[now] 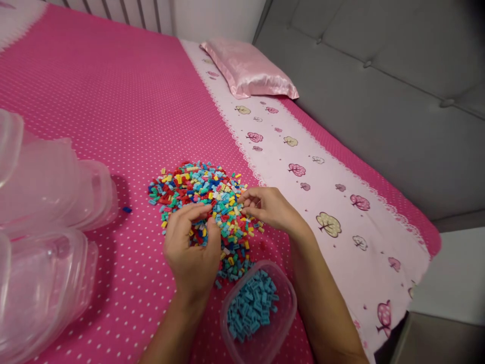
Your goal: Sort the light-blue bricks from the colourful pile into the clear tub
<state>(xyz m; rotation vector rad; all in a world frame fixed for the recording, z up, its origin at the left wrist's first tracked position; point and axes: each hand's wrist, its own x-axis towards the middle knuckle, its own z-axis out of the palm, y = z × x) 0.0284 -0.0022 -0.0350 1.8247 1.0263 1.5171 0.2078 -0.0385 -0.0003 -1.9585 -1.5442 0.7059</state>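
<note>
A heap of small toy building bricks (212, 184) in red, yellow, blue, green and cream lies on the pink polka-dot bedspread. Over the near left part of the heap is my left hand (193, 247), its fingers curved and the thumb held apart, with no brick visible in it. My right hand (271, 207) reaches in at the heap's right edge. Its fingers are bent, with a gap between thumb and forefinger, and nothing clear shows between them. Below the hands stands a clear plastic container (286, 316), partly filled with teal bricks (252, 306).
Stacked clear plastic containers (41, 187) stand along the left side. One loose blue brick (127, 209) lies between them and the heap. A pink satin pillow (250, 68) rests at the back, beside the grey padded headboard (364, 96).
</note>
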